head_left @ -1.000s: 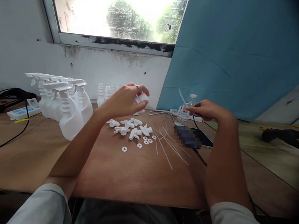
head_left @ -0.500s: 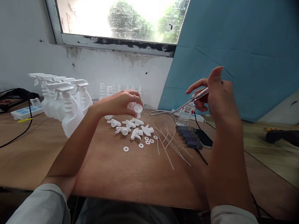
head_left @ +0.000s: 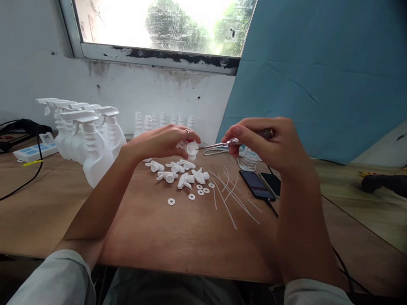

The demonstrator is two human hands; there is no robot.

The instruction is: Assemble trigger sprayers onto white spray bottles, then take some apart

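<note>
My left hand is closed around a white spray-trigger head, held just above the wooden table with its open collar facing right. My right hand pinches metal tweezers, whose tips point left and nearly touch the head's opening. Below both hands lie several loose white trigger heads, small white washers and thin clear dip tubes.
Several white spray bottles with triggers stand at the left, bare bottle necks along the wall. Two phones and a water bottle lie right of the parts. A power strip with black cables sits far left; a blue sheet hangs behind.
My right hand picked the tweezers up from beside the water bottle, raised them, then swung down and left until the tips reached the trigger head. My left hand stayed in place, turning the head.
</note>
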